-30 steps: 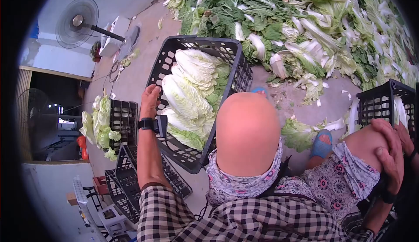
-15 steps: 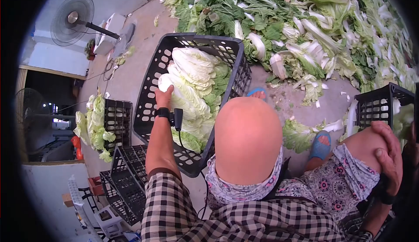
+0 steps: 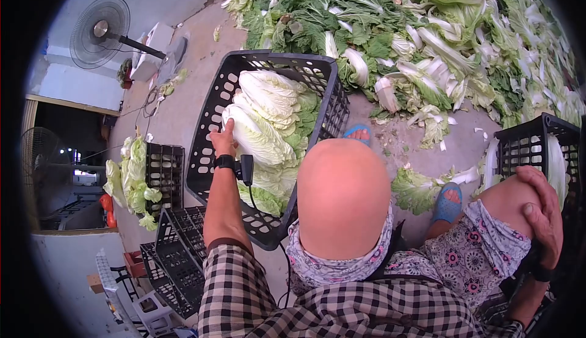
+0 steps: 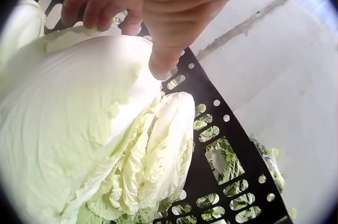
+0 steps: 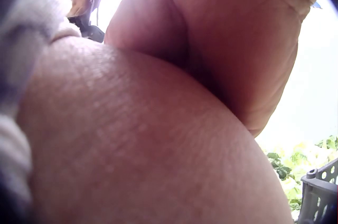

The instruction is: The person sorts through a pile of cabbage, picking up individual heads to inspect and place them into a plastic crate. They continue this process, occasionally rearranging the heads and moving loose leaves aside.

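Several Chinese cabbages lie in a large black plastic crate point(image 3: 210, 88) in the head view, white butt ends toward its left side. My left hand point(image 3: 224, 141) is at the butt end of the middle Chinese cabbage point(image 3: 253, 135). In the left wrist view the thumb point(image 4: 162, 64) touches that white end, while the loosely bent fingers point(image 4: 95, 15) hang beside it, near the crate wall. Another cabbage point(image 4: 163, 150) lies alongside. My right hand point(image 3: 543, 210) rests over the bare right knee point(image 3: 503, 207), its fingers relaxed and holding nothing.
A big heap of loose cabbage leaves point(image 3: 421, 39) covers the floor ahead. Another black crate point(image 3: 531, 146) with cabbage stands at right. On the left are a cabbage-topped crate point(image 3: 165, 170), stacked crates point(image 3: 177, 240) and a standing fan point(image 3: 101, 30). A cable runs from the left wrist.
My left hand moved from the crate's left rim onto the middle cabbage's butt end, then slightly back. Another person's hand at the far right crate has left view. My right hand stayed on the knee.
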Motion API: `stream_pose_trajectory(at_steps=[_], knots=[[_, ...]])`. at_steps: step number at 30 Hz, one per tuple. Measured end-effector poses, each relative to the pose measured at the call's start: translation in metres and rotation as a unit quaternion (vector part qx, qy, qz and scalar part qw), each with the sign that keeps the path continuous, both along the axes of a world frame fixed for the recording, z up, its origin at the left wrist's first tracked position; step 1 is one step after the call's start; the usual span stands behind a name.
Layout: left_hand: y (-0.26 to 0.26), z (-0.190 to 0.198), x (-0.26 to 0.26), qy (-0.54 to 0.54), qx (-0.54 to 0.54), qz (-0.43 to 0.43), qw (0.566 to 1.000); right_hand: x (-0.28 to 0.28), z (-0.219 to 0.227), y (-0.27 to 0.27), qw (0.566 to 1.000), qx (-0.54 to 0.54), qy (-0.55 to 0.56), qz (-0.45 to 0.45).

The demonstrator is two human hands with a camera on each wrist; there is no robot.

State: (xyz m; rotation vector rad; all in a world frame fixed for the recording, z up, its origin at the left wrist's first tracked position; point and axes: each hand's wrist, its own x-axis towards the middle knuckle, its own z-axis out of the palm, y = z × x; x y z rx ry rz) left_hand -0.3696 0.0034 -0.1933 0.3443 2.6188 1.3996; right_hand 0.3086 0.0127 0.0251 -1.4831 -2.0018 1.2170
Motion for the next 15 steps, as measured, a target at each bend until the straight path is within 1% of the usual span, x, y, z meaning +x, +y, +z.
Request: stream_pose_trajectory(at_steps=[2, 4, 7, 8, 11, 12, 13, 15], knots=[[0.000, 0.004, -0.010, 0.066, -0.093, -0.098, 0.989, -0.001, 0.000, -0.001, 1.000, -0.002, 0.005, -0.014], [-0.003, 0.007, -0.024, 0.132, -0.184, -0.192, 0.955, -0.001, 0.000, -0.001, 1.000, -0.006, -0.006, -0.013], [0.003, 0.005, -0.022, 0.156, -0.166, -0.179, 0.957, 0.001, -0.001, 0.001, 1.000, -0.006, -0.008, -0.001], [0.004, 0.007, -0.022, 0.001, -0.075, -0.221, 0.972, 0.002, -0.002, 0.001, 1.000, -0.005, -0.008, 0.003], [0.013, -0.014, -0.007, -0.005, 0.044, -0.181, 0.982, -0.001, 0.000, -0.001, 1.000, -0.010, -0.004, -0.016], [0.015, -0.018, 0.002, 0.062, 0.027, -0.098, 0.993, -0.001, 0.000, -0.002, 1.000, -0.010, -0.006, -0.020], [0.013, -0.014, 0.003, -0.017, 0.049, -0.134, 0.990, -0.001, -0.001, -0.002, 1.000, -0.009, -0.008, -0.023], [0.009, 0.000, 0.005, -0.171, 0.094, -0.202, 0.960, 0.001, -0.002, -0.002, 1.000, -0.007, -0.008, -0.021]])
